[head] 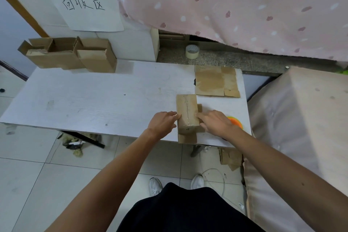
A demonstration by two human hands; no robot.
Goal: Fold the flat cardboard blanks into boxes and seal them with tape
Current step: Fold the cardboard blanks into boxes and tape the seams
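So the box point(187, 113) sat on the desk point(94, 96) close to the near edge, right of the middle, with one flap hanging over that edge. The left hand point(162, 123) was up against its left side, fingers point(174, 116) pretty much straight, just touching the cardboard and not curled round anything. The right hand point(214, 122) did the same from the other side, fingers point(201, 117) stretched out onto the box's right edge. No real grip on either side, both spread and pressing in. A flat blank point(216, 82) lay just behind the box, and a tape roll point(192, 51) stood on the stone ledge point(226, 60) beyond the desk, well apart from both hands.
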